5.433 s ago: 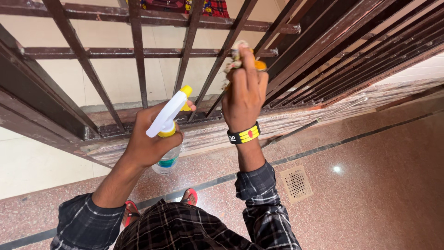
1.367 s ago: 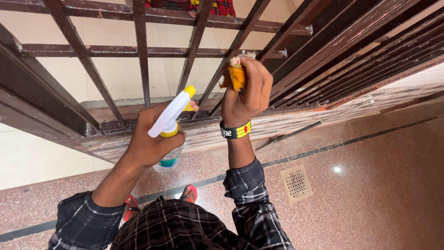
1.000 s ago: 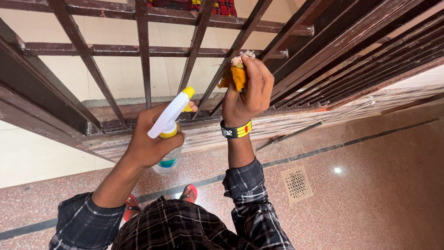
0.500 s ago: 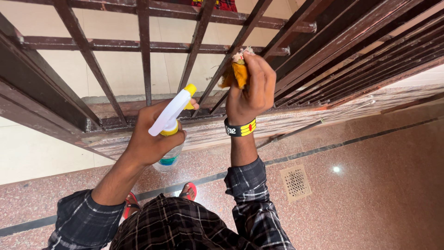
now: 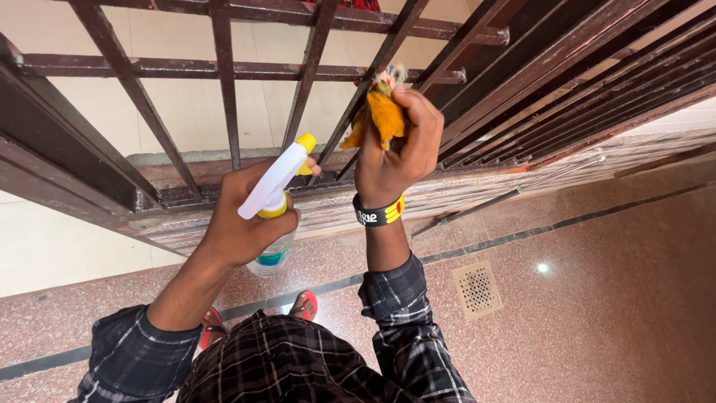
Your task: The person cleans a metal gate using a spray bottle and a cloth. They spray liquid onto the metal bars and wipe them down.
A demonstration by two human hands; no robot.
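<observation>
R hand (image 5: 391, 160) raised, fist round cloth (image 5: 380, 116).

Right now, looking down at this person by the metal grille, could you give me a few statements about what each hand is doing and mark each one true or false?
1. The left hand grips a spray bottle with a white and yellow trigger head. True.
2. The right hand is empty. False: it clutches an orange cloth against a bar of the brown metal grille.
3. The spray bottle stands on the floor. False: it is held up in the air, near the grille's stone sill.
4. A black and yellow wristband sits on the right wrist. True.
5. A small square floor drain lies in the speckled floor to the person's right. True.
</observation>
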